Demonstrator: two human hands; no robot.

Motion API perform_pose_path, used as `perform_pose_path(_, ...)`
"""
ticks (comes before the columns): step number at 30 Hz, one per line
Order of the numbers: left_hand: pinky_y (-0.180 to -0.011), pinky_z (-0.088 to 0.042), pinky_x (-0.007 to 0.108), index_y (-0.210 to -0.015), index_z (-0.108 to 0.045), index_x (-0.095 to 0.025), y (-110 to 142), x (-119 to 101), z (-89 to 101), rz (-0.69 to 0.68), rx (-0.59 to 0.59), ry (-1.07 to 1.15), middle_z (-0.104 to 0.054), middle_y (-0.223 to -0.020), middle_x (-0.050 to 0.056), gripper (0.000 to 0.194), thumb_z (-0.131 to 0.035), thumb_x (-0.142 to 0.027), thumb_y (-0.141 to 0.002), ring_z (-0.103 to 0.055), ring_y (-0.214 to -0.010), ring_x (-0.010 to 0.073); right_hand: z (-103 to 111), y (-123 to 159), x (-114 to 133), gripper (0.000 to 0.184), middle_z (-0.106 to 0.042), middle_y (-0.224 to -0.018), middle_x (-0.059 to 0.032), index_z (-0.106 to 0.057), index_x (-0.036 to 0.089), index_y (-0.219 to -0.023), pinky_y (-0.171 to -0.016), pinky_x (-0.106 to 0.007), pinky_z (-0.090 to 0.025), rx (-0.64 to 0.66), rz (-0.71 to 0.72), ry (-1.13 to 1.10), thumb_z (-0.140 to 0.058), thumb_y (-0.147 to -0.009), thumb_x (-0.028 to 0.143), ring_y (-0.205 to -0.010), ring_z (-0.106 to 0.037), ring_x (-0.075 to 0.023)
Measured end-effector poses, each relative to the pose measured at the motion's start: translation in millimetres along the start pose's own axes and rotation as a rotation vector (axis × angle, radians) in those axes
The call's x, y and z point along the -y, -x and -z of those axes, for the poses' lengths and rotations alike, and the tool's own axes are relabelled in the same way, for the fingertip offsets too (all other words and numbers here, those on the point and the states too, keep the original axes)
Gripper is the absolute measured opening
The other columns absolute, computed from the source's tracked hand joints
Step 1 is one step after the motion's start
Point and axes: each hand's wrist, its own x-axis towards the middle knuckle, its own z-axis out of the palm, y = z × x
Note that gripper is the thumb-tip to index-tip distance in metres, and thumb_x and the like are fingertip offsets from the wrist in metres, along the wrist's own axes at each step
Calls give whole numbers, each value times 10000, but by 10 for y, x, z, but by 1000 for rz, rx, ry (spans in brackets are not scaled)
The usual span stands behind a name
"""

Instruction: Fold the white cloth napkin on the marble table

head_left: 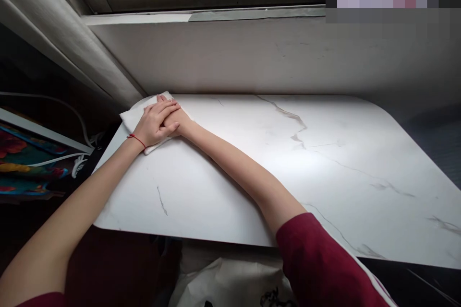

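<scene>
And there it was, the left grip [153, 120], red string [138, 140] at its wrist, laid over the back of the right grip [177, 118] with fingers loosely spread! Beneath them both lay the white cloth [134, 117], at the far left corner of the marbled counter [223, 201], near the curtain [75, 33]; whether the right grip pinched any of it, I couldn't tell.

Cloth [135, 118] partly hidden beneath left hand [154, 121]
</scene>
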Motion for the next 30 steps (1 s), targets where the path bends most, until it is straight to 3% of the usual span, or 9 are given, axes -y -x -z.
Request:
perform_pose_path(3,-1192,-302,494,-1410,-572,-215,-242,10,-93,14,-11,6,-550,-1511,112,628,-373,-526,-902,-459,-1426,300,26,-72,-262,646,-512,-1511,-200,-482,34,-1503,-1268,-446,-204,-6,-2,-23,-518,-945,359,-1482,-357,-306)
perform_pose_path(7,-1173,-317,487,-1373,-600,-223,-464,29,-193,49,-54,3,-568,-1475,106,581,-345,-489,-923,-464,-1400,293,45,-144,-506,582,-575,-1464,-170,-655,3,-1288,-1202,-484,-239,14,23,-29,-359,-956,380,-1434,-399,-303)
perform_pose_path(12,-1152,-325,488,-1339,-622,-227,-576,73,-236,64,-77,5,-603,-1414,109,539,-363,-461,-927,-500,-1345,302,39,-162,-649,482,-601,-1455,-115,-632,70,-1310,-1136,-353,-391,-64,73,-86,-425,-953,318,-1304,-528,-193)
perform_pose_path(15,-1150,-325,487,-1339,-618,-220,-591,92,-243,72,-85,3,-607,-1404,118,543,-363,-469,-930,-506,-1336,304,8,-197,-704,751,-618,-1423,-146,-653,-3,-1252,-1099,-340,-407,-83,120,-124,-240,-971,558,-1307,-535,-229)
perform_pose_path(18,-1146,-333,484,-1333,-618,-212,-585,102,-246,61,-102,16,-609,-1399,126,540,-360,-469,-935,-513,-1330,305,-38,-244,-733,1054,-610,-1427,-179,-706,-21,-1160,-1084,-392,-400,-87,137,-152,-20,-875,728,-1340,-513,-289)
perform_pose_path(21,-1144,-337,487,-1326,-620,-212,-567,96,-240,62,-107,19,-612,-1405,126,528,-360,-454,-936,-513,-1337,302,-66,-250,-731,966,-538,-1509,-191,-635,-19,-1320,-1159,-428,-351,-106,136,-133,-132,-905,693,-1408,-453,-297)
perform_pose_path(24,-1139,-346,487,-1329,-619,-204,-546,85,-234,59,-101,9,-611,-1412,130,537,-348,-461,-943,-507,-1348,302,-61,-219,-714,736,-432,-1596,-187,-466,-13,-1496,-1244,-415,-267,-93,126,-75,-368,-961,482,-1459,-395,-282)
perform_pose_path(27,-1130,-356,485,-1330,-618,-188,-529,92,-243,37,-118,5,-610,-1413,140,553,-329,-477,-957,-509,-1348,304,-51,-193,-706,688,-445,-1583,-195,-393,13,-1544,-1261,-430,-259,-57,117,-41,-499,-955,352,-1462,-390,-272)
perform_pose_path(30,-1127,-360,492,-1321,-621,-177,-520,123,-270,14,-136,7,-615,-1404,143,557,-332,-488,-961,-516,-1343,308,-66,-195,-720,628,-506,-1530,-195,-450,35,-1508,-1257,-449,-269,-69,129,-54,-533,-960,330,-1431,-424,-278)
